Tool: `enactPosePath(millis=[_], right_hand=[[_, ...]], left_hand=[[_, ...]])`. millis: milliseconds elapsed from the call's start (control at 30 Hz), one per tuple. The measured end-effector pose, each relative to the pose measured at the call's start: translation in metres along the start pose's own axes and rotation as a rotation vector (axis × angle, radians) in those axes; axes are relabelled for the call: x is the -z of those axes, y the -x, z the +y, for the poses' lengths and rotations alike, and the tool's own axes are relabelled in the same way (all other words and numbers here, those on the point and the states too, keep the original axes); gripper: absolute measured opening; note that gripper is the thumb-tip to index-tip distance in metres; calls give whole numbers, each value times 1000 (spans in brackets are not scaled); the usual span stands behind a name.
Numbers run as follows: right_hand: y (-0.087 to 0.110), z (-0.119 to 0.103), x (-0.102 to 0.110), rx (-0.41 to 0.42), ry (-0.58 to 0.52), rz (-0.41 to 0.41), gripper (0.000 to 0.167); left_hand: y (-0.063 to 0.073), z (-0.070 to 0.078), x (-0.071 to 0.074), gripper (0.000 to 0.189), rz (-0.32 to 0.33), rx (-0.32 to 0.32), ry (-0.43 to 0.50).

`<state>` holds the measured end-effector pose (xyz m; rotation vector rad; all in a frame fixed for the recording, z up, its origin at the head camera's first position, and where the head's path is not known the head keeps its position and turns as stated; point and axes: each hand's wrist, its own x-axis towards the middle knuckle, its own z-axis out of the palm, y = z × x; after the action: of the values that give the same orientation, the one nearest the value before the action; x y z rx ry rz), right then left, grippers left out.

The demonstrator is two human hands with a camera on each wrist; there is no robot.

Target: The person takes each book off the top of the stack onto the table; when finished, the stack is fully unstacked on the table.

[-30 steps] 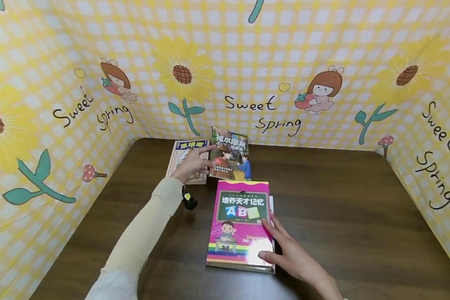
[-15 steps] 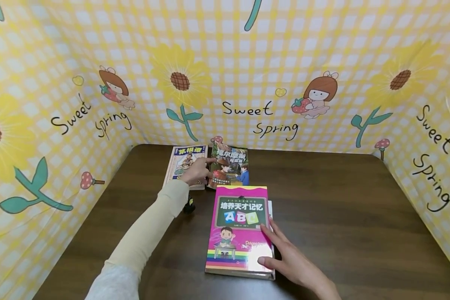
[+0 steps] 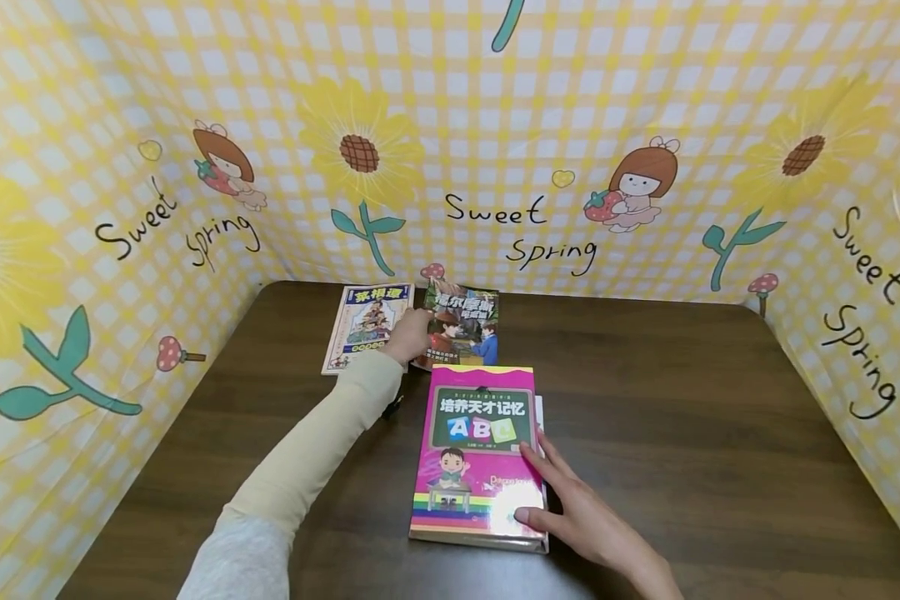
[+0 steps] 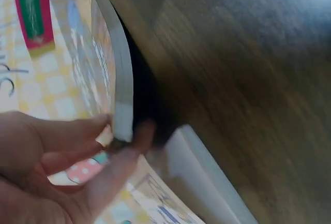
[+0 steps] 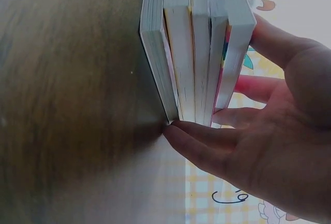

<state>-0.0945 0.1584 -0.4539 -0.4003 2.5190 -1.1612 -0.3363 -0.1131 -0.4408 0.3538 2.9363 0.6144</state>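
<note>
In the head view, my left hand (image 3: 408, 336) is at the left edge of a paperback (image 3: 465, 321) whose cover has a brown-hatted figure and a boy in blue. The left wrist view shows the thumb and fingers of the left hand (image 4: 67, 167) pinching a corner of this paperback (image 4: 123, 69). Against its left side lies a pale-covered book (image 3: 371, 321). Nearer, a pink ABC book (image 3: 472, 467) tops a stack of several books (image 5: 191, 53). My right hand (image 3: 588, 521) rests on the stack's right side, thumb on the pink cover, fingers fairly straight along the page edges.
The dark wooden table (image 3: 690, 433) extends to both sides of the books. A yellow checked cloth (image 3: 450, 100) with flowers and printed girls stands up behind and beside it. Behind the left wrist a small black thing (image 3: 393, 407) is mostly hidden.
My left hand has shifted slightly right, from fingers spread across the gap between the two far books to a pinch on the paperback's left edge. The right hand keeps its place on the stack.
</note>
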Motion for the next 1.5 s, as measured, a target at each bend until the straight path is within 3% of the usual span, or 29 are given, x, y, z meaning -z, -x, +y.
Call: enactPosePath(millis=[133, 267, 400, 500, 600, 733, 867, 1033, 1233, 1367, 1500], right_hand=[[-1, 0, -3, -7, -5, -3, 82], [-2, 1, -6, 2, -2, -2, 81], [-1, 1, -8, 11, -7, -4, 80], [-1, 1, -8, 5, -17, -1, 81], [-1, 1, -6, -5, -22, 5, 81], [-1, 0, -4, -2, -16, 28, 82], [-2, 1, -2, 13, -12, 52, 81], [-2, 1, -3, 13, 6, 45, 81], [-5, -5, -4, -24, 14, 102, 77], [-5, -9, -6, -23, 26, 166, 76], [-6, -10, -7, -40, 24, 190, 75]], left_hand=[[5, 2, -2, 18, 43, 66, 0], [10, -2, -3, 16, 67, 83, 9], [14, -4, -1, 18, 44, 93, 55], [19, 0, 6, 25, 20, 81, 107], [28, 6, 16, 30, 17, 24, 140], [51, 15, 29, 29, 19, -45, 177], [82, 23, 30, 30, -7, -77, 215], [132, 22, 20, 45, -67, -55, 331], [193, 22, -3, 59, -49, -57, 418], [214, 24, -16, 66, -93, -90, 520], [221, 24, -26, 72, -158, -89, 621]])
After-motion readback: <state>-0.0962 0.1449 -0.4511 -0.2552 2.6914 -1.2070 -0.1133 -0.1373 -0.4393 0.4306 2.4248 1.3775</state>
